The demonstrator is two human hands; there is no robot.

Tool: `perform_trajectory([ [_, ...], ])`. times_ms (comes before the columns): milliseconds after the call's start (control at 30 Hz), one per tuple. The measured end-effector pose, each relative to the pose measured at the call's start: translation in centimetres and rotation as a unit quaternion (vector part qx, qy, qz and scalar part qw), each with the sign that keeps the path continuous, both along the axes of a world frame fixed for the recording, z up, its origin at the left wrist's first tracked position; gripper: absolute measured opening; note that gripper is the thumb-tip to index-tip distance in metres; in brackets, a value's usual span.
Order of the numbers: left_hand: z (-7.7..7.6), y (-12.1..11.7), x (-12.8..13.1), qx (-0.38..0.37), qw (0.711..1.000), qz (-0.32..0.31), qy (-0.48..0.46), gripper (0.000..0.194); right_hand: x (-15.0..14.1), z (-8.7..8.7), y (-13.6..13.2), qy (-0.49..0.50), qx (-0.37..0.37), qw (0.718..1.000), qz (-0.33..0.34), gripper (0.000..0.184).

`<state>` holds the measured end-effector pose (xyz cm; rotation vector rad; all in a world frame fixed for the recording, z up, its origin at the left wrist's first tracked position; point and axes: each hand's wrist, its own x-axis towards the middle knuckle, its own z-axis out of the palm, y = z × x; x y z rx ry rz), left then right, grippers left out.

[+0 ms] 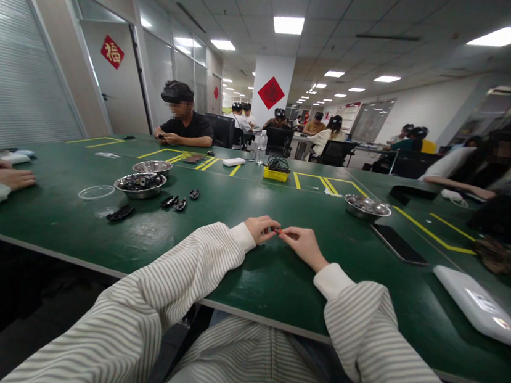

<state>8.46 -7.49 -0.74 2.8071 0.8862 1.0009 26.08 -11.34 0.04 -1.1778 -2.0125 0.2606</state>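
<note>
Both my hands rest together on the green table [272, 280] in front of me, arms in striped sleeves. My left hand [261, 228] has its fingers curled and pinched toward the right hand. My right hand [301, 243] is also pinched, fingertips meeting the left. Between the fingertips sits a tiny red-orange piece [278, 231], too small to name. Which hand bears most of it I cannot tell.
Two steel bowls [141, 184] stand at the left with black parts [174, 202] beside them; another steel bowl [367, 207] and a dark phone [399, 243] lie at the right. A white device [478, 306] is near right. Another person's hands [1, 173] rest far left. People sit at the far side.
</note>
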Motion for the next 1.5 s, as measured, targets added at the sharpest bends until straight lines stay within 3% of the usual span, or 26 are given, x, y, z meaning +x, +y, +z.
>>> perform_trajectory([
  [300,0.2,-0.1,0.1,-0.029,0.993,0.009,0.115,0.021,0.0,0.0,-0.1,-0.133,0.017,0.991,0.026,0.016],
  [500,0.4,0.1,0.2,-0.011,0.989,0.024,0.148,0.017,0.2,-0.1,0.1,-0.17,0.013,0.984,0.05,0.018],
  [767,-0.5,1.5,-0.1,-0.018,0.985,0.041,0.166,0.021,0.4,-0.2,0.4,-0.185,-0.003,0.981,0.065,0.023],
  [833,-0.5,2.6,-0.8,-0.026,0.982,0.08,0.17,0.02,0.5,-0.2,0.5,-0.184,-0.009,0.98,0.068,0.023],
  [900,-0.3,4.0,-2.1,-0.05,0.973,0.159,0.158,0.018,0.6,-0.2,0.5,-0.182,-0.011,0.981,0.066,0.022],
  [967,-0.1,5.7,-4.2,-0.091,0.952,0.261,0.129,0.016,0.6,-0.2,0.5,-0.18,-0.011,0.982,0.063,0.022],
  [1100,0.2,8.3,-8.6,-0.13,0.915,0.37,0.099,0.018,0.7,-0.2,0.6,-0.178,-0.013,0.982,0.059,0.021],
  [1233,-0.1,9.4,-10.9,-0.153,0.895,0.414,0.066,0.023,0.7,-0.2,0.5,-0.176,-0.012,0.982,0.061,0.021],
  [1500,0.2,8.5,-10.2,-0.141,0.888,0.437,-0.01,0.033,0.7,-0.1,0.6,-0.173,-0.016,0.983,0.06,0.021],
])
